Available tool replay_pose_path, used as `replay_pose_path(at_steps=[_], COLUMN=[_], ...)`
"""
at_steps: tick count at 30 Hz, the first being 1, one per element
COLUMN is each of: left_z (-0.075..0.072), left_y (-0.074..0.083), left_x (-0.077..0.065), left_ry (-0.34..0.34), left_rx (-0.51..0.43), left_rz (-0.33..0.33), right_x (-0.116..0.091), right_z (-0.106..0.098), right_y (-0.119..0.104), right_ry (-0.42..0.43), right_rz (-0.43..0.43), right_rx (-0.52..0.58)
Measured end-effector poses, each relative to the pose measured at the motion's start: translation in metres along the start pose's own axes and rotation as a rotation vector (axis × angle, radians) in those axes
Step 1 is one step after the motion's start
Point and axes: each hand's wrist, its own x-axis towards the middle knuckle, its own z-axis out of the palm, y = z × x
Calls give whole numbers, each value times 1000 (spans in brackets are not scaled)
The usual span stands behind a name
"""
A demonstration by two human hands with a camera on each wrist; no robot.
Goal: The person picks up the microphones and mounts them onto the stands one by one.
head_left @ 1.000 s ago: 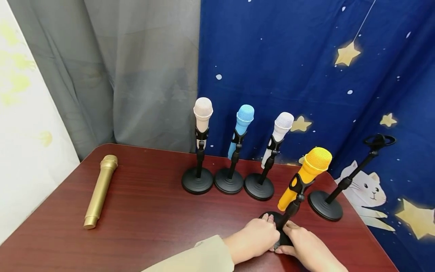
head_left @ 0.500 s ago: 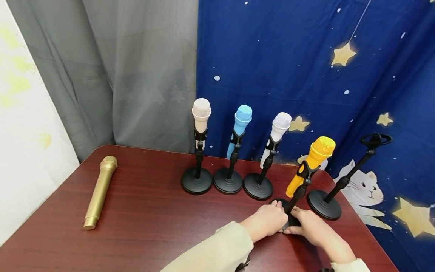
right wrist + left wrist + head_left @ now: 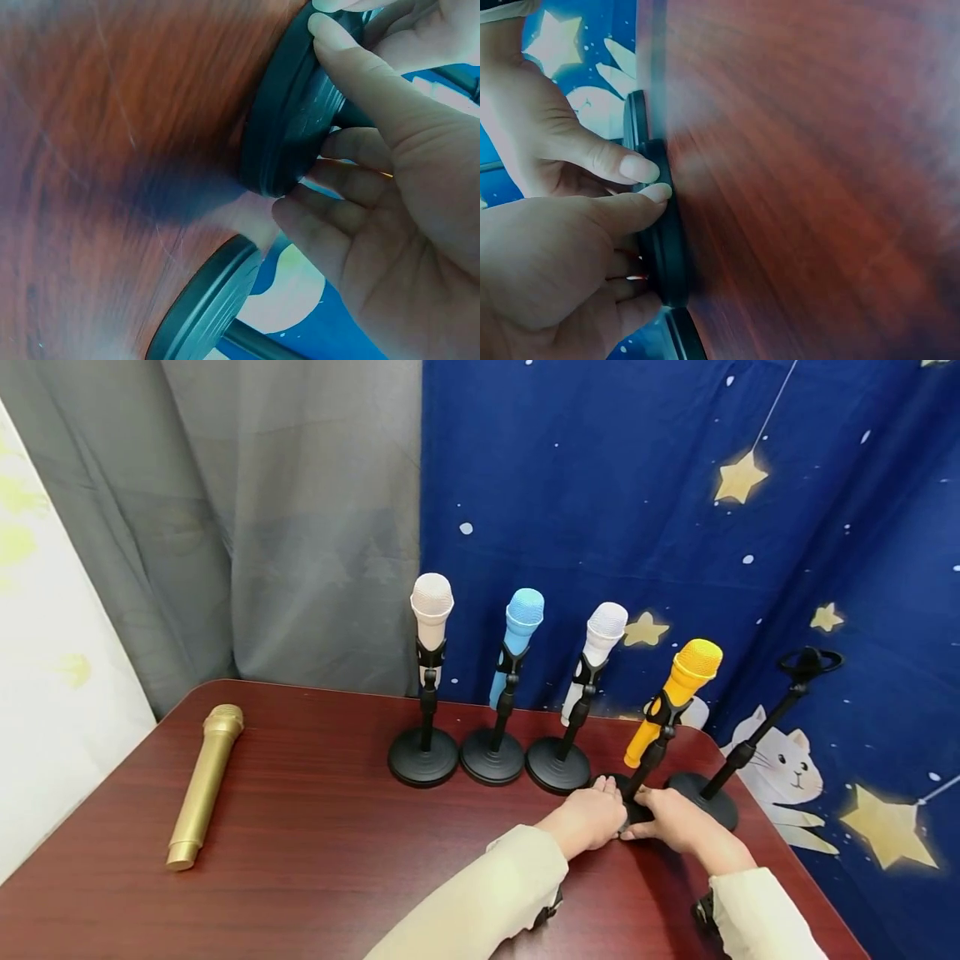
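Observation:
Both hands hold the round black base of a desktop microphone stand (image 3: 651, 756), which carries a yellow microphone (image 3: 677, 681) leaning in its clip. My left hand (image 3: 591, 818) grips the base's left side; my right hand (image 3: 678, 822) grips its right side. In the left wrist view, the two thumbs almost meet at the rim of the base (image 3: 660, 247). The right wrist view shows the right thumb on that base (image 3: 281, 120) and the fingers curled around its far side. To the left stand a white microphone (image 3: 600, 639), a blue one (image 3: 521, 622) and a cream one (image 3: 431, 610), each on its own stand.
Right of the hands stands a bare microphone stand (image 3: 750, 747), its base (image 3: 214, 300) close by. A gold microphone (image 3: 202, 789) lies on the left of the reddish-brown table (image 3: 322, 843). Grey and blue star-patterned curtains (image 3: 570, 485) hang behind the back edge.
Both hands have slid the stand with the yellow microphone away from the person, toward the back of the table. It now sits between the white microphone's stand and the bare stand.

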Motion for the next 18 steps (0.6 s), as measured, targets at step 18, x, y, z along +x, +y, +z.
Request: replay_pose_path(at_steps=[18], left_z=[-3], left_y=[-11], left_x=[31], left_ry=[-59], left_rx=[-169], left_rz=[-69], right_x=[33], right_z=[-15], right_y=[25], right_ry=[-76], right_rz=[99], right_rx=[16])
